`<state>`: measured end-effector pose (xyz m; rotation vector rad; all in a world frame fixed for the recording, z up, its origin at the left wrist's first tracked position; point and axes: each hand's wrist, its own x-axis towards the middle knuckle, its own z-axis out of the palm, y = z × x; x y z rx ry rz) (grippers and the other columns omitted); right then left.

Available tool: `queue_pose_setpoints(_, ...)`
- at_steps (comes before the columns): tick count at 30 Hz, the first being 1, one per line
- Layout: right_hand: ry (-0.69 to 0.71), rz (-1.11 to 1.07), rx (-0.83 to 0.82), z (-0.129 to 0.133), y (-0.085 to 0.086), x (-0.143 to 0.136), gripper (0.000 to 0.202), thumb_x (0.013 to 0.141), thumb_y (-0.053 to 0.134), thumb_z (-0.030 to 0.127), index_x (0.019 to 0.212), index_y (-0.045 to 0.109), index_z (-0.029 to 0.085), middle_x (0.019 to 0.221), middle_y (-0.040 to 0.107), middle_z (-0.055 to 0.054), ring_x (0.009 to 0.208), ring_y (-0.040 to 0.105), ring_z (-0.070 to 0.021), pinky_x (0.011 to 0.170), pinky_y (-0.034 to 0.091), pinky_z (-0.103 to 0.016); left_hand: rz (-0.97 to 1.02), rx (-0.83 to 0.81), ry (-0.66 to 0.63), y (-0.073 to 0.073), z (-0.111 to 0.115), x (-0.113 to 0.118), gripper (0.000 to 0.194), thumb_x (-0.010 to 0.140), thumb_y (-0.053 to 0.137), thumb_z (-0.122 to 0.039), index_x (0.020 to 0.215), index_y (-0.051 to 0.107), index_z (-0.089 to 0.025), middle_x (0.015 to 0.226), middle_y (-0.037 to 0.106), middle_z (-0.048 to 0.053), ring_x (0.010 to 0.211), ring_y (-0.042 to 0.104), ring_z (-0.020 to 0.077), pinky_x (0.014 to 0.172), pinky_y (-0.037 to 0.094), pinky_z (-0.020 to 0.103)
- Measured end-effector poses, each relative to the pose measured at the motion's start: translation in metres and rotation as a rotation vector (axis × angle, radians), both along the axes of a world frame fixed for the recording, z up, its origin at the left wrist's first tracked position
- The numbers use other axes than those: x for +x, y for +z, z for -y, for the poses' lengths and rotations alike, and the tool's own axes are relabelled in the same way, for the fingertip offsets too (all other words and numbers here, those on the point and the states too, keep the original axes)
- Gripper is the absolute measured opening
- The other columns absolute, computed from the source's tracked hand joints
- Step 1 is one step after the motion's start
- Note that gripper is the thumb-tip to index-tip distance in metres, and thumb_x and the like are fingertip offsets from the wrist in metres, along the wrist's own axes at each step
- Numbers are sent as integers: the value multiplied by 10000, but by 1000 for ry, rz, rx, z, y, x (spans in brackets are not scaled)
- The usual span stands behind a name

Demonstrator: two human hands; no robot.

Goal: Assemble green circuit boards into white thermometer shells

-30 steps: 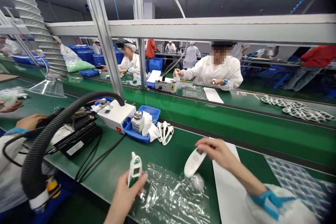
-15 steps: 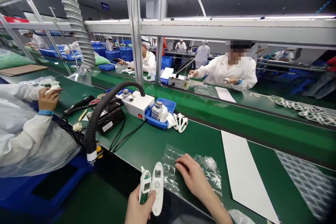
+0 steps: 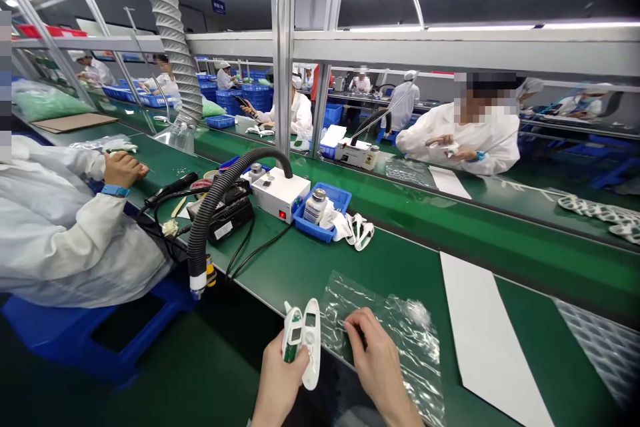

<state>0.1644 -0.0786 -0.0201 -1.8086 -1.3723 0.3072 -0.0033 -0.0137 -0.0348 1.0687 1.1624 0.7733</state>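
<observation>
Over there, the left hand (image 3: 280, 373) is closed around a white device (image 3: 295, 335) and a white cover (image 3: 312, 350), side by side near the table (image 3: 273, 267)'s front edge. The right hand (image 3: 377, 363) is half curled over clear plastic (image 3: 423, 360); I can't tell whether its fingers pinch anything. A white sheet (image 3: 487, 327) lies beyond.

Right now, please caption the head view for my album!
Left hand holds thermometer body and white cover; right hand near clear plastic.
</observation>
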Motion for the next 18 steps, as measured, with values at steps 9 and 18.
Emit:
queue_pose_setpoints(9,99,-351,76,-4,35,-3,208,929,502,283,739,526,201,898,481,-26,766,467,-167,675,353,-271,-41,20,-64,9,12,4,116,672,667,-254,681,606,-155,393,385,-94,321,281,57,339,258,190)
queue_pose_setpoints(18,134,-421,60,-7,38,-11,220,919,499,264,712,525,196,881,460,-21,749,458,-162,650,349,-263,-51,37,-121,25,22,12,96,716,637,-241,721,600,-153,435,391,-88,346,302,56,339,237,179)
